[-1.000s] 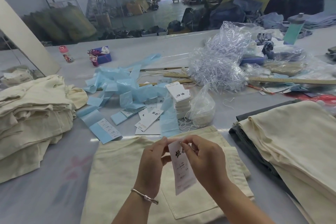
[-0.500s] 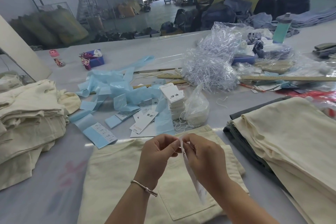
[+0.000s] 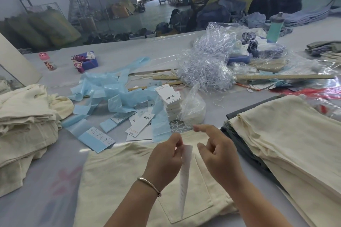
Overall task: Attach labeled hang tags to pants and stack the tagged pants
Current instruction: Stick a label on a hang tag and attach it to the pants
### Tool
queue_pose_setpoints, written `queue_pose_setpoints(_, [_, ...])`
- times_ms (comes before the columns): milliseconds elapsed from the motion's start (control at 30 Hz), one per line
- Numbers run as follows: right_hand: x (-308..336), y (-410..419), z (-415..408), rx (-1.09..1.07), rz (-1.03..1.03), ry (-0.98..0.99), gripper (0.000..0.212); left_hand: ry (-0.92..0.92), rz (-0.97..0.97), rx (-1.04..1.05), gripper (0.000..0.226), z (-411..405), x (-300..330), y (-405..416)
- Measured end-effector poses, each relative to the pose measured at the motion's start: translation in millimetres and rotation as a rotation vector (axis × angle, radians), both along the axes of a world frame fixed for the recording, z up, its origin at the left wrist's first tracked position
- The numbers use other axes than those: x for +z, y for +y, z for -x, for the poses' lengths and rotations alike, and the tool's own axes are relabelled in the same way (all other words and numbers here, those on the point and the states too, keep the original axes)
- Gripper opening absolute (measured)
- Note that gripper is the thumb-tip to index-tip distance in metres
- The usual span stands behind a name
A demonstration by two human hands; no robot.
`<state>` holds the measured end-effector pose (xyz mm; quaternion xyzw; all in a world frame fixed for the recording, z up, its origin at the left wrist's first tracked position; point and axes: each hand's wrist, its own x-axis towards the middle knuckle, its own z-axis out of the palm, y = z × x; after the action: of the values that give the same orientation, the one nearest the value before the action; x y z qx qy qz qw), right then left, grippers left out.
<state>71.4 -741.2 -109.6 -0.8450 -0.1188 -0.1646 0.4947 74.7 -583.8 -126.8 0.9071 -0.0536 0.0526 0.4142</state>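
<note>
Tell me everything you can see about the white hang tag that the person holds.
The white hang tag is a long, narrow piece of thin card or paper, seen nearly edge-on, so its faint print cannot be read. It hangs downward, slightly tilted, over the cream pants lying on the table, near their back pocket. The left hand pinches its upper end. The right hand is beside it, fingers curled, not touching it.

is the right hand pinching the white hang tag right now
No, the left hand alone pinches the top of the hang tag, while the right hand is apart from it, fingers loosely curled.
</note>
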Motion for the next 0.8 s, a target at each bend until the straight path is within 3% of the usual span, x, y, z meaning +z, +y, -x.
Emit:
queue_pose_setpoints(167, [1.5, -0.9, -5.2, 0.165, 0.053, 0.168, 0.033, -0.007, 0.000, -0.131, 0.005, -4.2, 9.5, -16.3])
queue_pose_setpoints(233, [-0.9, -5.3, -6.9, 0.123, 0.064, 0.229, 0.029, -0.035, 0.023, -0.158, 0.002, -4.3, 12.5, -22.6])
queue_pose_setpoints(400, [-7.3, -19.3, -6.9, -0.072, 0.203, 0.159, 0.007, 0.005, 0.025, -0.160, 0.012, -5.9, 8.0, -35.6])
queue_pose_setpoints(467, [-10.3, -22.2, -7.5, -0.069, 0.116, 0.153, 0.014, 0.050, 0.039, -0.178, 0.018, -5.6, 6.8, -41.1])
queue_pose_setpoints(567, [-10.3, -25.0, -4.7, -0.033, 0.045, 0.092, 0.042, 0.041, -0.033, -0.190, 0.021, -4.2, 2.8, -49.4])
queue_pose_setpoints(667, [-8.9, -37.6, -7.3, -0.191, 0.249, 0.122, 0.061, -0.053, -0.120, -0.053, 0.016, -9.8, 0.4, -47.5])
queue_pose_setpoints(767, [-3.8, -54.9, -10.1, -0.397, 0.733, 0.256, 0.055, -0.049, -0.045, -0.017, 0.022, -17.6, 3.7, -41.2])
queue_pose_setpoints(800, [-3.4, -58.9, -10.1, -0.399, 0.781, 0.243, 0.056, -0.042, -0.010, -0.043, 0.023, -19.0, 4.6, -40.7])
